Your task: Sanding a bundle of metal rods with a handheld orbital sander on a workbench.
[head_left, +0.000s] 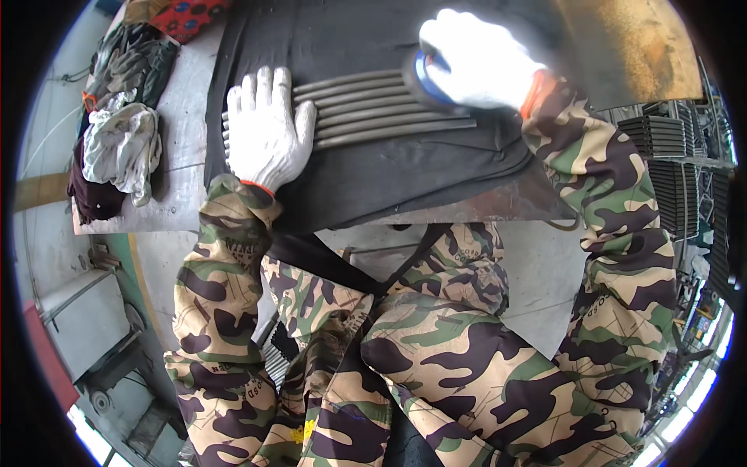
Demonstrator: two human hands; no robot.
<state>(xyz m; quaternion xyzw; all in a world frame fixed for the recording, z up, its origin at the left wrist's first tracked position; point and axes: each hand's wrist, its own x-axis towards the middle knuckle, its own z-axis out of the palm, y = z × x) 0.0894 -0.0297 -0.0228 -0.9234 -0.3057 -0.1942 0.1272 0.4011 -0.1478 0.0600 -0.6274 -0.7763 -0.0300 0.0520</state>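
Several thin grey metal rods (362, 110) lie side by side on a black cloth (342, 183) spread over the table. Across their left ends rests my left hand (268, 128) in a white knit glove, fingers stretched out and flat. My right hand (475, 62), gloved the same way and blurred, is closed around a round blue-edged tool (426, 78) with a dark pad-like face. That tool touches or hovers just over the right part of the rods; I cannot tell which. The glove hides most of it.
At the left table edge lie a crumpled white cloth (120, 148) and dark gloves (136, 62). A red patterned cloth (189, 17) sits at the far left. Brown stained board (622, 47) covers the far right. Stacked dark bars (661, 140) stand beyond the table's right side.
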